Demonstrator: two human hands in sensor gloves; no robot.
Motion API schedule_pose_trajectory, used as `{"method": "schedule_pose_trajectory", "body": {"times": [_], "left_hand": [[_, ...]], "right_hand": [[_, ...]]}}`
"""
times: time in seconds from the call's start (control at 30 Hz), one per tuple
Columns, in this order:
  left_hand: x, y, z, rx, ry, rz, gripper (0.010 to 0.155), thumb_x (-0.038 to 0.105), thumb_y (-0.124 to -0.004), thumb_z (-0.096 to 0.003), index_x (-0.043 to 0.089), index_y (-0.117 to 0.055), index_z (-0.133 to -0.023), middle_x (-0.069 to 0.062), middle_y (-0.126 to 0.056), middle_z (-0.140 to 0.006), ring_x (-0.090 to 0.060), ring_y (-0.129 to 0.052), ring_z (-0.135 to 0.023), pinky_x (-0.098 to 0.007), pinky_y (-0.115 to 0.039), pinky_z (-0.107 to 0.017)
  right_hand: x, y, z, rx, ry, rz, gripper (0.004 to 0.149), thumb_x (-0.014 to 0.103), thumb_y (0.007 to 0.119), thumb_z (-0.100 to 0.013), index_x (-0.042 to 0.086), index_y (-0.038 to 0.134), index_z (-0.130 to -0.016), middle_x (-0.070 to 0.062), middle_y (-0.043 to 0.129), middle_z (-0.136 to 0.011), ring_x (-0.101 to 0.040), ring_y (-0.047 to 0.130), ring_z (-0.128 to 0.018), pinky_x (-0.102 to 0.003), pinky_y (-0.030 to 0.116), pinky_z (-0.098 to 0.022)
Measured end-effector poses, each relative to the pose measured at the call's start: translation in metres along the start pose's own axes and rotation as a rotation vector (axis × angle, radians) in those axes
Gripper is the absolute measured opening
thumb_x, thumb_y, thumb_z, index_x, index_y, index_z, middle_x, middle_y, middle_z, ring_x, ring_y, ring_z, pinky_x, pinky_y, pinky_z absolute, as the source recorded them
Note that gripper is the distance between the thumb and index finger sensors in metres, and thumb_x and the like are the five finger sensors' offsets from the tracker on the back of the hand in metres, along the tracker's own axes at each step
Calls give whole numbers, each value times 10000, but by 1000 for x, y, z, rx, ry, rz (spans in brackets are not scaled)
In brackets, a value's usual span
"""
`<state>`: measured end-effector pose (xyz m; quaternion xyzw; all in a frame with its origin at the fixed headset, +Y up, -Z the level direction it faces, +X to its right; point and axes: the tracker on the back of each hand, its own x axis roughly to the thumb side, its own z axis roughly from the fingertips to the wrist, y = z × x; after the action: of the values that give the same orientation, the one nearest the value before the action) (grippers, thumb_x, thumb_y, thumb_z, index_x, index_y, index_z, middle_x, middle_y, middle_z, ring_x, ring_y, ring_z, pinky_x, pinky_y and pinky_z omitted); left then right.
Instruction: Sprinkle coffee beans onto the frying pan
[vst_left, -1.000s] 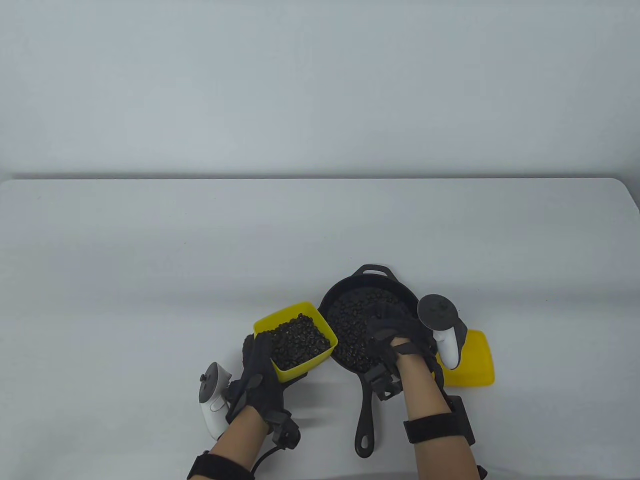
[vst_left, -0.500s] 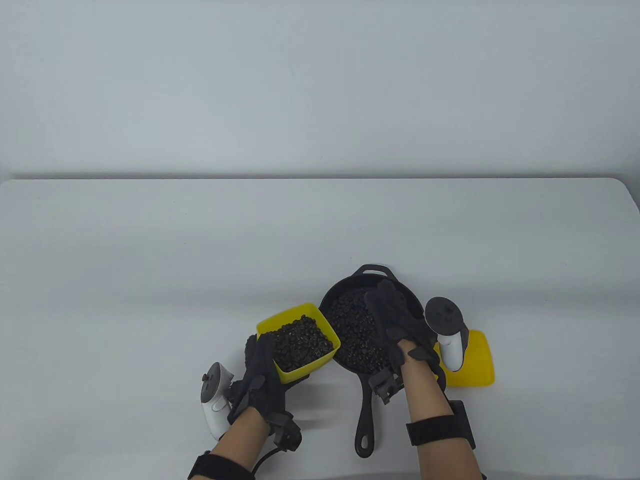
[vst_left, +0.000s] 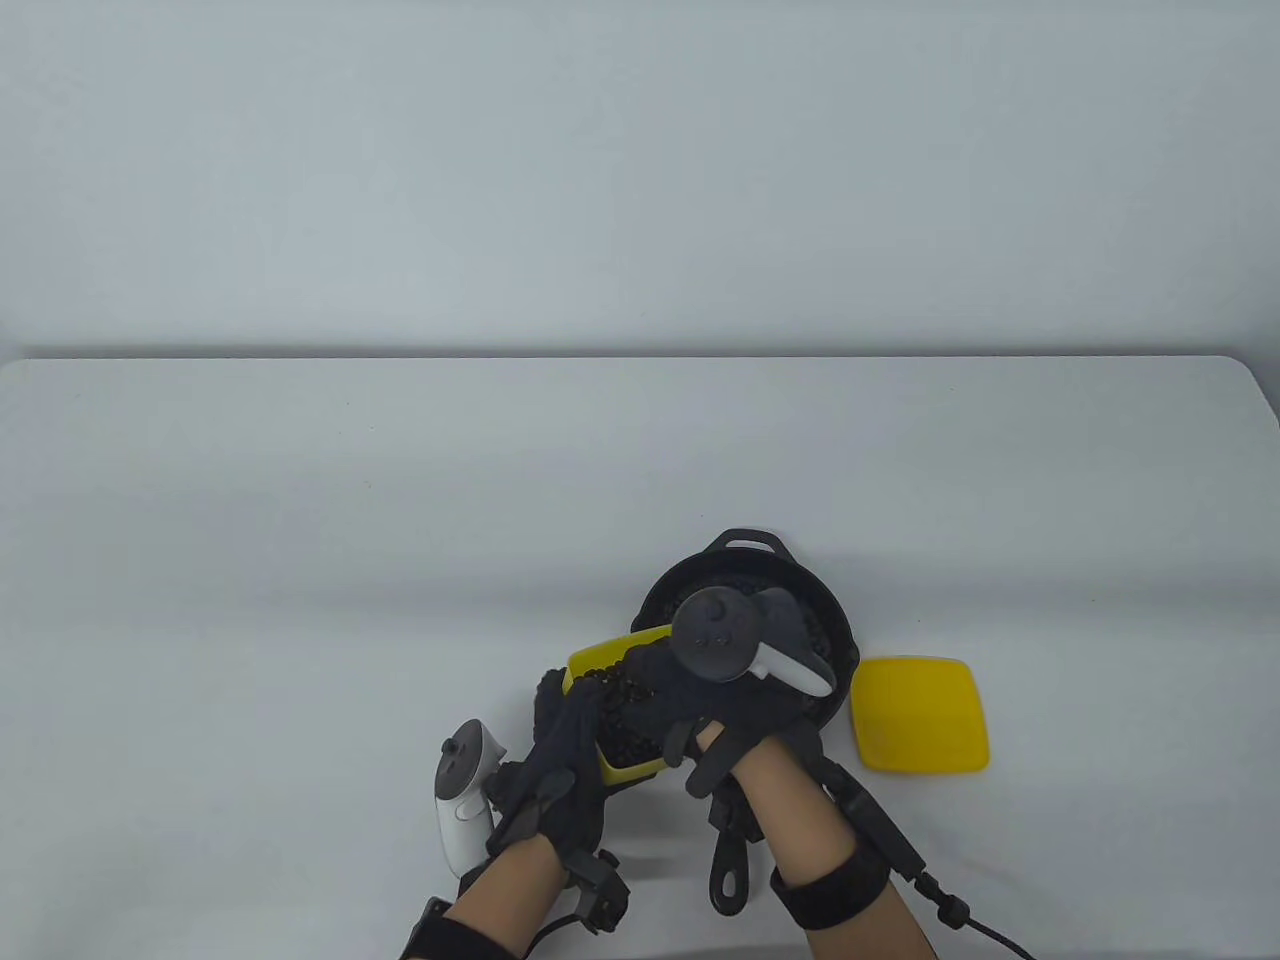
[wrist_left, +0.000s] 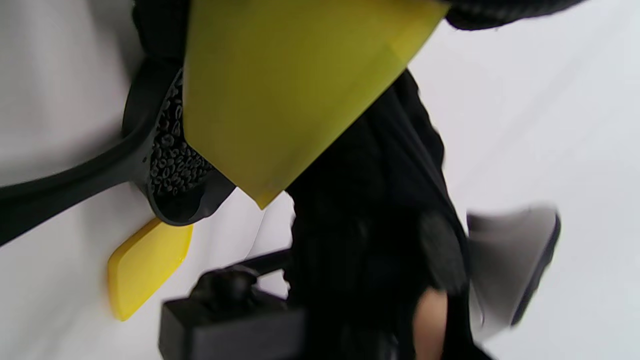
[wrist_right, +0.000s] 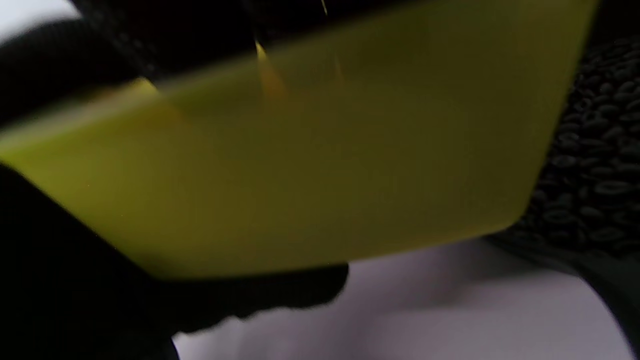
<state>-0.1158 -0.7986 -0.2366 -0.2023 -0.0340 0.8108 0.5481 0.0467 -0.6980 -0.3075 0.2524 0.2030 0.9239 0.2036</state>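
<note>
My left hand (vst_left: 560, 760) holds the yellow container (vst_left: 600, 662) of coffee beans (vst_left: 612, 705) tilted, just left of the pan. The container's underside fills the left wrist view (wrist_left: 280, 90) and the right wrist view (wrist_right: 310, 165). My right hand (vst_left: 680, 700) lies over the container's open top, with its fingers down among the beans and hidden there. The black frying pan (vst_left: 846, 640) sits behind it and holds a layer of beans, which show in the left wrist view (wrist_left: 172, 160) and the right wrist view (wrist_right: 595, 150). Its handle (vst_left: 728, 875) points toward me.
The yellow lid (vst_left: 925, 715) lies flat on the table right of the pan; it also shows in the left wrist view (wrist_left: 145, 265). A cable trails from my right wrist toward the table's front edge. The white table stretches far back and to both sides.
My right hand has left the pan, swung left and dropped onto the container. My left hand has brought the container right, up against the pan's rim.
</note>
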Motion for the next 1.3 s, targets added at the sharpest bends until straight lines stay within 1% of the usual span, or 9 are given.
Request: {"method": "schedule_pose_trajectory", "body": {"times": [0.1,0.2,0.53,0.63,0.77,0.87,0.97,1.13,1.3], "left_hand": [[-5,4,-1,1,33,21,942,704,-561,-596,194,128,-985,-219,-336,-1041,-470,-661,-903,-485,-725,-658],[-2,10,-1,12,28,50,941,714,-561,-591,203,119,-995,-210,-354,-1045,-457,-678,-901,-474,-734,-656],[-7,20,-4,63,51,106,940,720,-553,-586,210,124,-991,-199,-352,-1050,-445,-675,-913,-462,-729,-668],[-7,23,-4,77,45,109,939,720,-552,-585,211,126,-991,-198,-350,-1051,-446,-674,-914,-463,-726,-672],[-4,27,-3,101,28,111,939,719,-550,-586,213,130,-987,-197,-345,-1051,-447,-667,-917,-464,-721,-674],[-2,29,-2,106,16,112,939,719,-550,-585,213,131,-987,-197,-344,-1051,-446,-667,-918,-463,-720,-675],[-2,30,-2,108,12,112,938,719,-549,-586,212,132,-986,-198,-344,-1050,-446,-666,-918,-463,-720,-675],[-2,31,-3,102,4,111,939,720,-549,-585,211,131,-987,-199,-345,-1050,-446,-667,-917,-463,-721,-674],[0,31,-3,101,-5,122,938,720,-546,-586,211,133,-986,-199,-344,-1049,-445,-666,-917,-464,-719,-674]], "right_hand": [[6,11,-7,10,-30,12,543,246,889,-519,33,706,-984,-295,642,-953,-405,906,-548,-283,910,-325],[-1,9,-6,-83,-49,-183,361,168,838,-530,76,821,-879,-240,749,-885,-369,950,-505,-251,939,-297],[-59,-10,13,-326,-24,-759,343,162,829,-528,62,831,-855,-246,777,-843,-356,978,-472,-220,959,-276],[-79,-17,21,-379,7,-816,342,162,828,-527,58,832,-853,-250,778,-839,-356,980,-466,-219,959,-272],[-99,-27,34,-465,113,-707,342,150,823,-525,48,832,-851,-263,774,-836,-373,970,-460,-241,947,-260],[-106,-32,40,-483,256,-368,353,138,776,-533,47,811,-872,-264,754,-862,-408,935,-493,-291,918,-269],[-108,-33,40,-448,301,-204,379,146,722,-548,61,765,-915,-256,710,-913,-433,895,-569,-328,902,-321],[-100,-43,50,-414,203,-264,673,410,687,-623,8,457,-1112,-372,382,-1050,-671,573,-797,-539,783,-424],[-77,-65,72,-455,65,-247,763,501,663,-636,9,365,-1136,-387,307,-1063,-691,517,-827,-574,747,-461]]}}
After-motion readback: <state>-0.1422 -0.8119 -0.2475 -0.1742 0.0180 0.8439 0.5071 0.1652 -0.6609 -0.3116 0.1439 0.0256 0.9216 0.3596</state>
